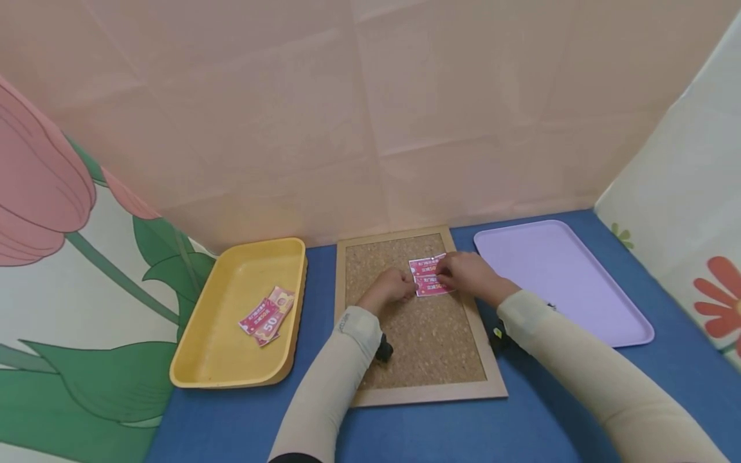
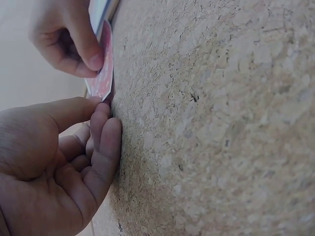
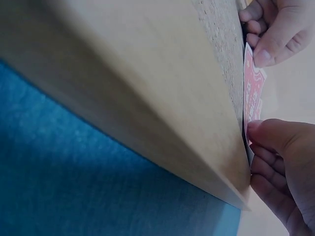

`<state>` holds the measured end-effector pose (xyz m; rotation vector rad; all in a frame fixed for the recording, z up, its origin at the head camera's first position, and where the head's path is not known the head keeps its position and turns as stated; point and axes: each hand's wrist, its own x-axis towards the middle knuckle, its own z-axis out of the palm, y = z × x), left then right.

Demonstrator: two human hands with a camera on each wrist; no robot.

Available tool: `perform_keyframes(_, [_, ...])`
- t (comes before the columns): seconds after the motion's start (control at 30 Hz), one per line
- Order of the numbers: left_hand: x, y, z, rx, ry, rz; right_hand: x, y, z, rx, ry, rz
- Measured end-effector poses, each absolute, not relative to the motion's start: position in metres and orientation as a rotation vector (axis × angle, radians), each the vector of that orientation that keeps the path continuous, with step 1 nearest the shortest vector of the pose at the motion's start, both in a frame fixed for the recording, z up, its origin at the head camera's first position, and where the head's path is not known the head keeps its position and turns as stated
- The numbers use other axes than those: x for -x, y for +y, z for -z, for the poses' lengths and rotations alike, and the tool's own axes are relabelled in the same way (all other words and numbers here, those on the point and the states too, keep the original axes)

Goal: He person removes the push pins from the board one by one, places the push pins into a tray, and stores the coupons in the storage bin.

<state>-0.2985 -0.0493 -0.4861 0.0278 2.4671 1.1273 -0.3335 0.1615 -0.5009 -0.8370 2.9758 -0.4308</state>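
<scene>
Two pink printed coupons lie one above the other on a wood-framed cork board (image 1: 428,350). My left hand (image 1: 393,285) pinches the left end of the lower coupon (image 1: 427,287) between thumb and fingers. At its other end, my right hand (image 1: 471,276) pinches the same coupon, thumb on the printed face. That hand partly covers the upper coupon (image 1: 422,267), which has a tiny pale spot near its top edge. Seen from the left wrist, the held coupon (image 2: 102,83) sits close against the cork and bends slightly.
Left of the board, a yellow tray (image 1: 222,315) holds a few loose pink coupons (image 1: 269,318). A lilac tray (image 1: 556,270) stands on the right, with small dark items (image 1: 551,306) partly hidden by my sleeve. Blue cloth (image 1: 405,431) covers the table; a pinkish sheet hangs behind.
</scene>
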Motion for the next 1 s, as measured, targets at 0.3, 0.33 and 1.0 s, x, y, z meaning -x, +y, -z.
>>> perform_keyframes(0.3, [0.2996, -0.0491, 0.488, -0.062, 2.48, -1.129, 0.3349, 0.1621, 0.5025, 0.869, 3.002, 0.408])
perform_keyframes(0.33, [0.2998, -0.0489, 0.4883, -0.065, 2.48, -1.13, 0.3346, 0.1622, 0.5024, 0.875, 3.007, 0.401])
perform_keyframes(1.0, [0.2976, -0.0505, 0.4858, -0.071, 2.475, -1.134, 0.3331, 0.1623, 0.5058, 0.952, 3.048, 0.3])
